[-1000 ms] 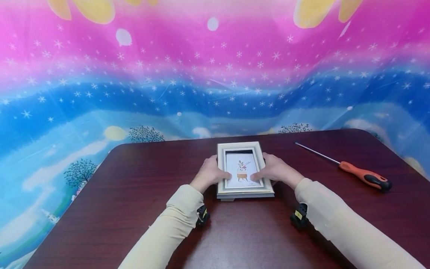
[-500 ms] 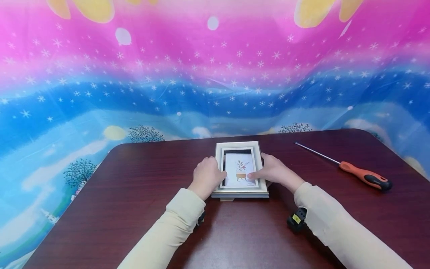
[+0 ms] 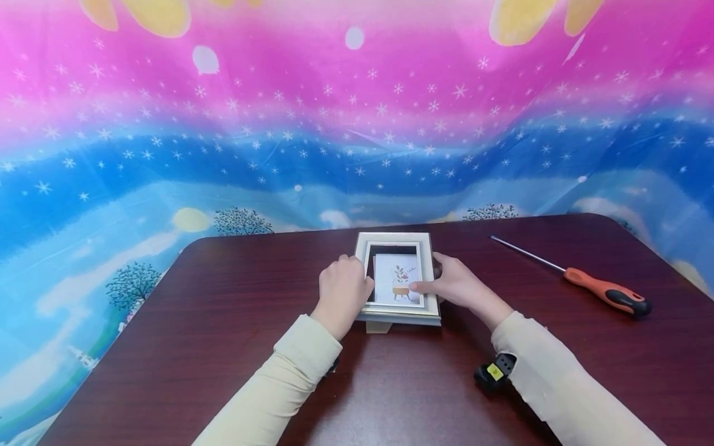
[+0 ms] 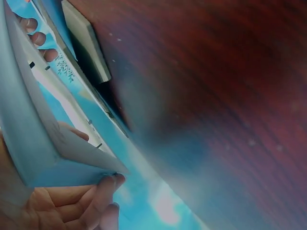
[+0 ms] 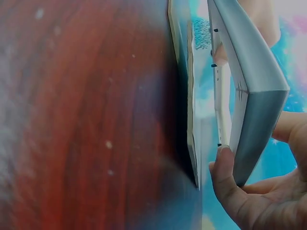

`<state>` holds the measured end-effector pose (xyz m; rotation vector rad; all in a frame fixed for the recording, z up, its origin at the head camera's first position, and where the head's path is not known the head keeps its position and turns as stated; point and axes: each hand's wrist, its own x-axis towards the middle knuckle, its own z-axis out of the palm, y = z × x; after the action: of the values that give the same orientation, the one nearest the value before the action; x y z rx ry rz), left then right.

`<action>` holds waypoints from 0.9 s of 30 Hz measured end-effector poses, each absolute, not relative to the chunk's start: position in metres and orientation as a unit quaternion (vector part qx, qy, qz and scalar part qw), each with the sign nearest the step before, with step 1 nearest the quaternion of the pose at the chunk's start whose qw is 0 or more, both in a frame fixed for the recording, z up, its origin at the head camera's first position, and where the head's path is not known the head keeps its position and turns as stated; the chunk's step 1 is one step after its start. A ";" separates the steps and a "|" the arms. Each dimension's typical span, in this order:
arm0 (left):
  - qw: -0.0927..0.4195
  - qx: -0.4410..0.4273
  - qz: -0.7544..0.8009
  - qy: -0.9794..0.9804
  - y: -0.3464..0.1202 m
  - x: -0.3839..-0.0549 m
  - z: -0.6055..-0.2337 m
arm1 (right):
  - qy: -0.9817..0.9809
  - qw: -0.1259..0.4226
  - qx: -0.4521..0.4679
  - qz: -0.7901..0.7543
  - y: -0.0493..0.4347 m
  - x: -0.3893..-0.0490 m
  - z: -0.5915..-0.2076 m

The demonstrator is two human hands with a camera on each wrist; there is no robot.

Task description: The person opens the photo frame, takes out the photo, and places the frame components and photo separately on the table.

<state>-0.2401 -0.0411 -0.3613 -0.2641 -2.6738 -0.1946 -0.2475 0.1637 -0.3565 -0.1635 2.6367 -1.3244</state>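
A cream picture frame [image 3: 393,238] is held above the table by both hands. My left hand [image 3: 341,291] grips its left side, fingers curled round the edge. On the opposite side my right hand [image 3: 460,286] holds the frame, thumb over the front and fingers at the outer edge. Through the opening shows a white print [image 3: 385,282] of a potted plant. In the right wrist view the backing board [image 5: 190,96] lies below the frame, apart from it. A pale support flap [image 4: 86,43] shows under the board in the left wrist view.
An orange and black screwdriver [image 3: 605,290] lies on the dark red table [image 3: 251,297] to the right, its blade pointing away and left. A colourful snow-scene cloth [image 3: 357,124] hangs behind the table's far edge.
The frame has risen and shifted slightly left, so the print sits off-centre in its opening. My left thumb has moved from the front to the inner left edge. The screwdriver stays put.
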 end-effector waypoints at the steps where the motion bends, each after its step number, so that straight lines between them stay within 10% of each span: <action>1: 0.232 -0.098 -0.066 -0.965 -0.042 -0.240 -0.362 | 0.888 0.090 -0.056 -0.447 0.163 -0.248 -0.357; 27: 0.243 -0.098 0.008 -0.965 -0.063 -0.243 -0.366 | 0.880 0.086 -0.073 -0.462 0.161 -0.239 -0.363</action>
<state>-0.2430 -0.0626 -0.3661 -0.2670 -2.6362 0.0209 -0.2389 0.1608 -0.3626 -0.2168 2.6216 -1.3769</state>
